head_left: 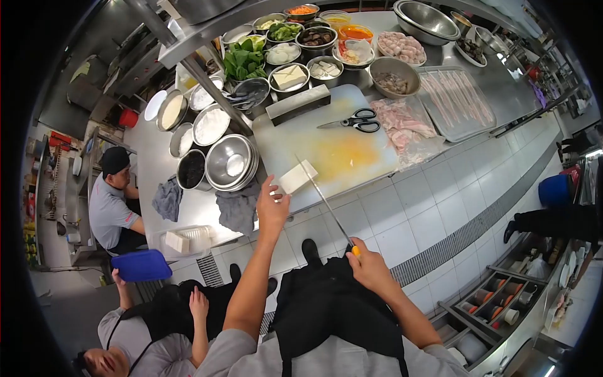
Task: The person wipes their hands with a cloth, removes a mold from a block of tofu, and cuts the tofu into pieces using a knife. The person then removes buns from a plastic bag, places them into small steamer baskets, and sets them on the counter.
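My right hand (372, 269) is wrapped round the yellow handle of a long-bladed knife (331, 210). The blade runs up and to the left, its front part across the right end of a white tofu block (295, 180). That block lies near the front edge of a white cutting board (273, 144). My left hand (272, 208) is just left of the tofu, fingers apart; whether a fingertip touches it I cannot tell. Farther back on the board lie black-handled scissors (364, 120) and a metal block-shaped holder (298, 105).
Stacked steel bowls (229, 160) and grey cloths (235, 207) are left of the board. Bagged sliced meat (402, 125) and a tray of meat strips (446, 132) are on the right. Several ingredient bowls line the back. A co-worker at lower left holds a blue tray (141, 265); another person sits beyond.
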`<state>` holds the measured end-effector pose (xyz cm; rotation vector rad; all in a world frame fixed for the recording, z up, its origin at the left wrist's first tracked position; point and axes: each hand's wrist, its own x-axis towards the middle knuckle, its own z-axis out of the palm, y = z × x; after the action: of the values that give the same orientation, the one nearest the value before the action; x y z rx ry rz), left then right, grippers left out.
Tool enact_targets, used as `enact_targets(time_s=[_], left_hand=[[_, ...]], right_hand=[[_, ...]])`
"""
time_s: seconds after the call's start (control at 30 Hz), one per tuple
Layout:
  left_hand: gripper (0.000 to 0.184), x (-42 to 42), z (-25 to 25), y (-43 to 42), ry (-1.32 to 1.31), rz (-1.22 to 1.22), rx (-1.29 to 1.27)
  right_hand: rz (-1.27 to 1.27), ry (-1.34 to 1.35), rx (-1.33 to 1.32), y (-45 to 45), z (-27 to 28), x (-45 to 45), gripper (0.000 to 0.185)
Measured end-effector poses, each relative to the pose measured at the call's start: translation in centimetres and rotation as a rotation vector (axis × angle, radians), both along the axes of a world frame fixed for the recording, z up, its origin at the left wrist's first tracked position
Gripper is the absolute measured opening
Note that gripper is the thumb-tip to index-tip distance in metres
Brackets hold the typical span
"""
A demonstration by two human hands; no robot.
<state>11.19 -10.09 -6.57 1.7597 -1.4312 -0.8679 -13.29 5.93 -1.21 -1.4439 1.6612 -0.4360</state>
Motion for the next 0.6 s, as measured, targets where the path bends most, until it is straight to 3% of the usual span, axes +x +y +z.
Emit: enact_targets(time_s=[0.13,0.2,0.33,0.6], left_hand=[[0.066,1.2,0.7,-1.4,-0.051,0.001,-0.069],[0.062,1.9,1.0,-1.9,-0.137,-0.147,-0.344],[0.065,1.3,4.0,-2.8,-0.318,-0.297,-0.333],[0.064,1.8,2.4,-4.3,-0.448,-0.473,-0.303]], right_hand=[[0.041,0.039,-0.062,0.1,0.1,0.9,0.044],[0.063,0.064,-0.025,-0.7,0.3,1.1,0.043],[0.066,0.071,-0.054,-1.1,0.8,1.5,0.042],[0.098,0.136,0.000,-1.5,1.4,1.3,0.042]])
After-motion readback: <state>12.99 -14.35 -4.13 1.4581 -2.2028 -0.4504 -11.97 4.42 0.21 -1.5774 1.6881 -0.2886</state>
